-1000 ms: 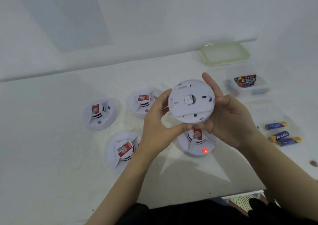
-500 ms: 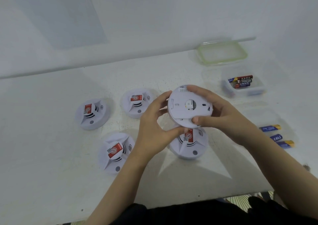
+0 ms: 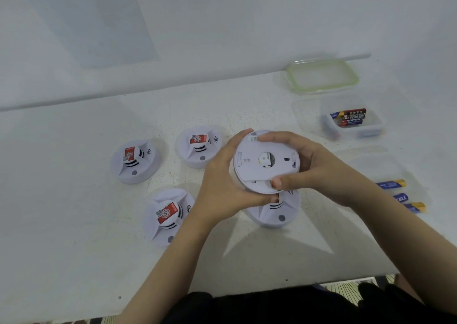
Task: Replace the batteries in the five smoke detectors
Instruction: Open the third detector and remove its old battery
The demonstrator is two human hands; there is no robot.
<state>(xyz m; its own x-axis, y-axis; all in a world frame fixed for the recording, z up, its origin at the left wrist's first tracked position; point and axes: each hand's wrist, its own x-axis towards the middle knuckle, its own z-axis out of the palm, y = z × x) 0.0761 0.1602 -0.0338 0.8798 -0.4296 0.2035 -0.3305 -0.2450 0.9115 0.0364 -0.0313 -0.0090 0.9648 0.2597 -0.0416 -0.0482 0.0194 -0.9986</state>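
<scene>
Held detector [image 3: 265, 161] is up off the tabletop [image 3: 74, 224], over the middle, back plate facing up. Left hand [image 3: 222, 182] is curled round its left rim. Right hand [image 3: 314, 165] grips the right rim, thumb pressing the plate's lower edge.

Four other detectors [image 3: 134, 161] lie face up, one directly beneath, the rest toward the left edge. Loose batteries [image 3: 393, 184] sit near the right edge, with more in a clear box [image 3: 351, 130] toward the far right corner.

Step, by my reading: opening the back. Next likely calls for counter-twisting the hands and keeping hold of both halves.
</scene>
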